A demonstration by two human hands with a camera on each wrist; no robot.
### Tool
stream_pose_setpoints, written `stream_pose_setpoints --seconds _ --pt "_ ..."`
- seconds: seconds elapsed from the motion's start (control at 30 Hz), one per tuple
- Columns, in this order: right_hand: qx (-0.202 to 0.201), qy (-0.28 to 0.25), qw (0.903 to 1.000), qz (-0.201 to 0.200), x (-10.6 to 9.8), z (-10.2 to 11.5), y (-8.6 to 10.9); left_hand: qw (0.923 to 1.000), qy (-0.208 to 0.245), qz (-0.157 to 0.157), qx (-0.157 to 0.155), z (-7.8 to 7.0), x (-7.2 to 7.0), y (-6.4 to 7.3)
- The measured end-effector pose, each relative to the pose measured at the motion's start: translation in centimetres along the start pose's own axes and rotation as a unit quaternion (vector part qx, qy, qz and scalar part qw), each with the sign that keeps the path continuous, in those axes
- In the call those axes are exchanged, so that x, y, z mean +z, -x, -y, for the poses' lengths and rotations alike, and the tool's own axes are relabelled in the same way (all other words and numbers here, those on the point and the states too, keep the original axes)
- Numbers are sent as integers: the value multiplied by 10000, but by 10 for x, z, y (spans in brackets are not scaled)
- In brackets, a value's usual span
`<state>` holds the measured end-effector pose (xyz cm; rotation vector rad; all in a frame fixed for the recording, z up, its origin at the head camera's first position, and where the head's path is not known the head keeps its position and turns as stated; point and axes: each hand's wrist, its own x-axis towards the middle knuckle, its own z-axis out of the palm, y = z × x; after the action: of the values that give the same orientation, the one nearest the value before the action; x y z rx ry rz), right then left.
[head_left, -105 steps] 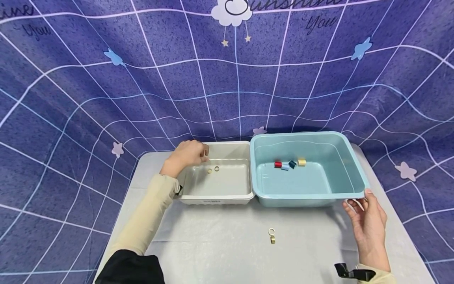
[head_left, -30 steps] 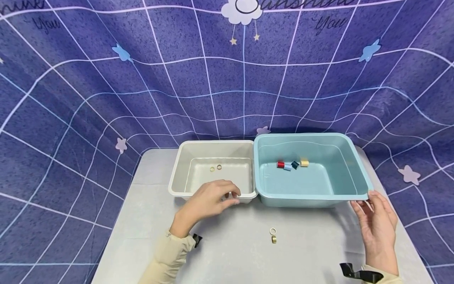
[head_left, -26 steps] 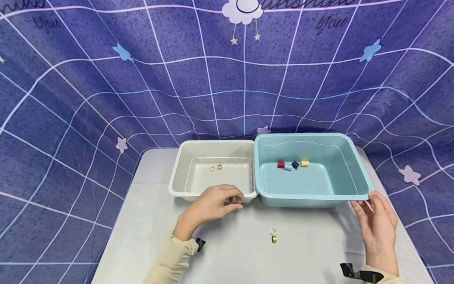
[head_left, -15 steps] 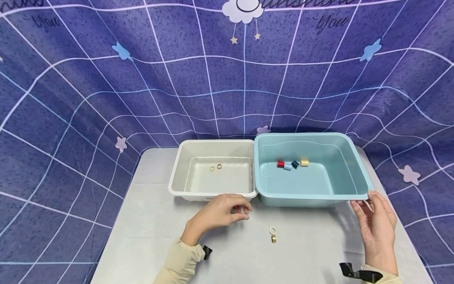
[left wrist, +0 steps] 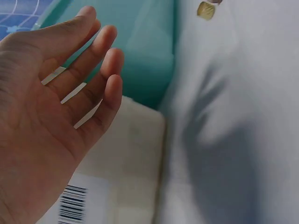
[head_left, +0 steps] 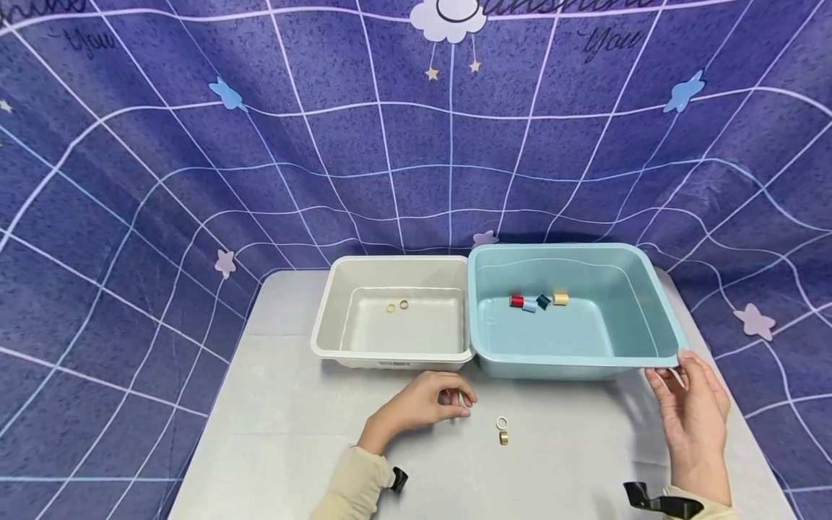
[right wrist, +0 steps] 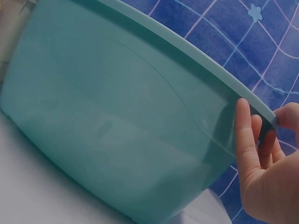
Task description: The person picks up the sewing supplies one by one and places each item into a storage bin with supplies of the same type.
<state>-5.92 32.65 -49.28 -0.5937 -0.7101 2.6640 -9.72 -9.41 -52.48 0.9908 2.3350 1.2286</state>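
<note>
My left hand (head_left: 429,401) hovers in front of the grey-white bin (head_left: 393,355), holding nothing; its fingers are loosely bent and apart in the left wrist view. To its right on the table lie two rings, a pale one (head_left: 502,423) seen as a hoop and a gold one (head_left: 503,438) standing on edge. My right hand (head_left: 695,419) pinches the front right corner of the light blue basin (right wrist: 112,107) at its rim. Two rings, one yellowish (head_left: 391,308) and one brownish (head_left: 404,305), lie inside the grey-white bin.
Inside the blue basin lie several thread spools: red (head_left: 516,301), light blue (head_left: 529,306), dark teal (head_left: 543,302) and cream (head_left: 560,298). Bin and basin stand side by side at the back of the white-covered table (head_left: 273,426). A purple curtain (head_left: 364,144) hangs behind.
My left hand has come out of the grey-white bin, over its front edge, and moved right and nearer, towards the rings on the table. The right hand has stayed on the basin's corner.
</note>
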Motion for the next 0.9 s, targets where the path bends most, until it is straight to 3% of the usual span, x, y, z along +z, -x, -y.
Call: stream_pose_setpoints --seconds 0.3,0.47,0.63,0.73,0.9 --pt "34 93 10000 -11 -1 0 0 9990 443 -33 -31 18 24 -6" --pt "2 99 10000 7 -2 -1 0 9978 574 71 -315 22 38 -9" --pt "-5 93 10000 -5 -2 -1 0 9994 -269 184 -148 26 51 -10" --pt "8 94 10000 -31 -1 -2 0 9962 -829 252 66 28 56 -10" --pt "40 33 10000 -64 -1 -2 0 9905 -1327 300 205 27 61 -11"
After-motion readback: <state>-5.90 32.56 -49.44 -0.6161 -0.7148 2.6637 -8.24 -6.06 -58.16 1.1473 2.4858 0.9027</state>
